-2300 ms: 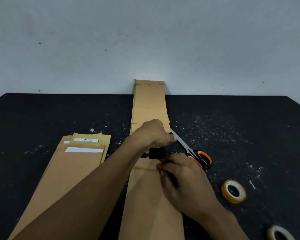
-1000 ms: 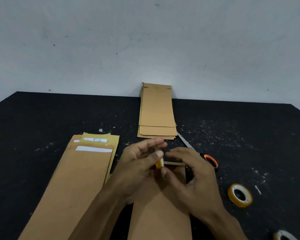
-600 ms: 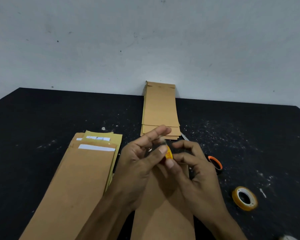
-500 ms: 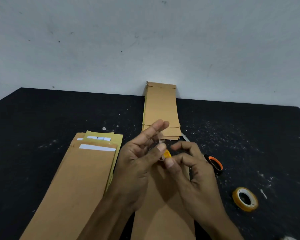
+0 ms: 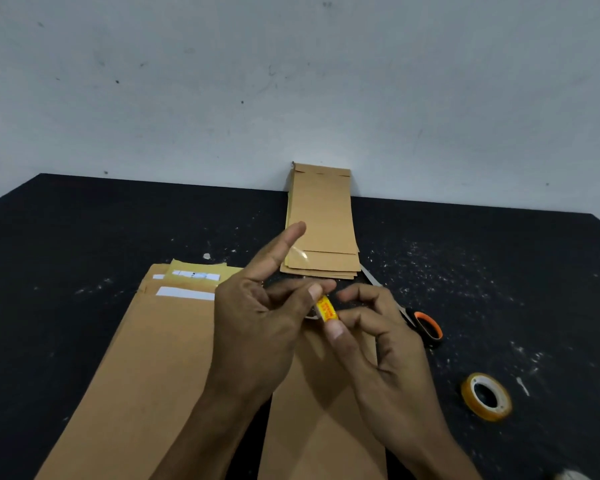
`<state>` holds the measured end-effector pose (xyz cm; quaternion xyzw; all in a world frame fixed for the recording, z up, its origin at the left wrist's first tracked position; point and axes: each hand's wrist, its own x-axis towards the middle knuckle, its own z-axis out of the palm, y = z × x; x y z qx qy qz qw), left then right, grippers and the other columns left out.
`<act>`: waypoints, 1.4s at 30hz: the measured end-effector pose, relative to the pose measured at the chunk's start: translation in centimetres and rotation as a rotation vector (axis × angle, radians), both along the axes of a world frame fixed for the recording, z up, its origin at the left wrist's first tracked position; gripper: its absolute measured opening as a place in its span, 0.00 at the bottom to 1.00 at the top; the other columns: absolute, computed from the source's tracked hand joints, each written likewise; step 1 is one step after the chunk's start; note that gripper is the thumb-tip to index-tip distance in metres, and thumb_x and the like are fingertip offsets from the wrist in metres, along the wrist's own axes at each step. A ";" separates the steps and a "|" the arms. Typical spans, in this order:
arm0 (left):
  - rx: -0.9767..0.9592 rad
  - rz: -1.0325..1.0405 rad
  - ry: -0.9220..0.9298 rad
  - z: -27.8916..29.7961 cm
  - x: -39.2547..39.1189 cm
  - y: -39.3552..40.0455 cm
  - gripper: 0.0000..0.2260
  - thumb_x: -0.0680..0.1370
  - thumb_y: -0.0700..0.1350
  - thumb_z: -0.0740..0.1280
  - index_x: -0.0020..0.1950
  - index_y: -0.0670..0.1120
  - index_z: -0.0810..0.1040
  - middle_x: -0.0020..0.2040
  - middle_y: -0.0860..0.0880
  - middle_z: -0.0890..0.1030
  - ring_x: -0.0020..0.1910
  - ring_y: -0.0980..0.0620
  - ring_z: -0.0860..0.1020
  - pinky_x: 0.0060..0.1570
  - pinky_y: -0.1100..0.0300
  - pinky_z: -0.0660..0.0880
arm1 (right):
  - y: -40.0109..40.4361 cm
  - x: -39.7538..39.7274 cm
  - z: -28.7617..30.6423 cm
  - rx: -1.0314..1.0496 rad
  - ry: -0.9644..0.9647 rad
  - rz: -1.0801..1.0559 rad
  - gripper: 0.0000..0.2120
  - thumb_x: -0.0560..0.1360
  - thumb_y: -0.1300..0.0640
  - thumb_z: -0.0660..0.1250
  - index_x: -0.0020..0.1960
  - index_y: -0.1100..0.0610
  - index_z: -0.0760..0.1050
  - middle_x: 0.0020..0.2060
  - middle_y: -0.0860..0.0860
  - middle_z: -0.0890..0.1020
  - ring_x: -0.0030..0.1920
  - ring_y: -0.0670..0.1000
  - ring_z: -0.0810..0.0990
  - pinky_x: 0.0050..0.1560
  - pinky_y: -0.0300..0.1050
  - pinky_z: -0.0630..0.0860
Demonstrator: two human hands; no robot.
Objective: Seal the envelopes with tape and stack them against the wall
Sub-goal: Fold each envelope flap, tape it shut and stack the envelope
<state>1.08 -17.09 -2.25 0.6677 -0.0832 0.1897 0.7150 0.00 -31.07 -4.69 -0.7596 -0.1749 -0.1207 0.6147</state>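
Note:
A brown envelope (image 5: 323, 427) lies lengthwise on the black table (image 5: 84, 237) under my hands. Above its far end, my left hand (image 5: 257, 327) and my right hand (image 5: 378, 348) both pinch a small tape roll (image 5: 326, 308) with a yellow and red label. My left index finger points up, and a bit of clear tape (image 5: 300, 254) shines beside it. A stack of brown envelopes (image 5: 321, 216) lies with its far end against the wall (image 5: 291, 81). To the left sits a pile of envelopes (image 5: 146, 358) with white strips on their open flaps.
Orange-handled scissors (image 5: 425, 327) lie just right of my hands, blades pointing toward the stack. A yellow tape roll (image 5: 485, 396) rests on the table at the right. Part of another roll (image 5: 572, 474) shows at the bottom right corner.
Both hands left the envelope's flap and came up with the small tape roll between them. Since half a second ago, my left index finger has straightened upward.

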 end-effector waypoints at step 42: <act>0.282 -0.288 0.180 1.5 0.4 0.8 0.39 0.71 0.28 0.73 0.76 0.53 0.66 0.77 0.59 0.64 0.53 0.55 0.84 0.50 0.54 0.83 | -5.9 3.5 4.1 -0.975 0.512 -0.395 0.08 0.81 0.56 0.64 0.59 0.50 0.73 0.48 0.49 0.73 0.47 0.51 0.75 0.47 0.48 0.77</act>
